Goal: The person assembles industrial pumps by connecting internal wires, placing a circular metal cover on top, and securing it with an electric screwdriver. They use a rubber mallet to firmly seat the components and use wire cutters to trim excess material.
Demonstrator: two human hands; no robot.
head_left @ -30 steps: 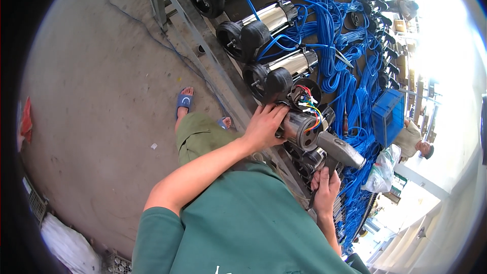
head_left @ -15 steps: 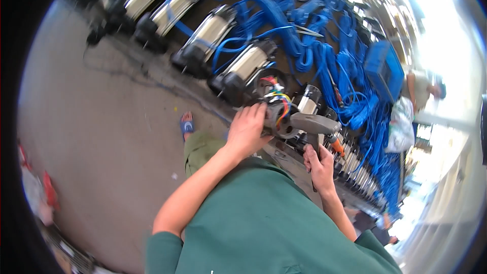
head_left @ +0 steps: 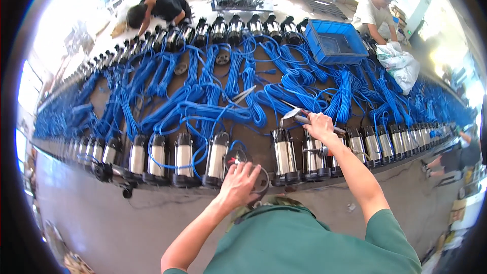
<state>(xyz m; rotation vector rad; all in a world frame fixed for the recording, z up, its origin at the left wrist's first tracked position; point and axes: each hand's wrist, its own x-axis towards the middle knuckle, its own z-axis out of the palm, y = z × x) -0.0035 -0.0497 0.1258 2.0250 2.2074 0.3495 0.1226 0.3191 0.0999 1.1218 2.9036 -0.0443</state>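
My left hand point(head_left: 238, 186) rests on a round, open-ended dark motor housing point(head_left: 261, 181) at the table's near edge, its fingers bent over the rim. Red wires point(head_left: 234, 161) show inside a dark opening just beyond the fingertips. Further forward and right, my right hand point(head_left: 320, 127) is closed round the handle of a grey hammer point(head_left: 291, 115), held above the near row of steel-bodied motors point(head_left: 284, 155). Its fingers are partly hidden behind the back of the hand. Below that wrist, a driver-like tool point(head_left: 323, 150) lies among the motors.
Coiled blue cables point(head_left: 190, 102) cover the tabletop between two rows of motors. A blue crate point(head_left: 336, 43) and a white bag point(head_left: 398, 66) stand at the far right. One person point(head_left: 160, 9) bends over the far left side; another person point(head_left: 376, 14) sits beyond the crate.
My view has swung level and up, now taking in the whole table. My right hand has carried the hammer away from the housing, out over the motors; my left hand remains at the housing.
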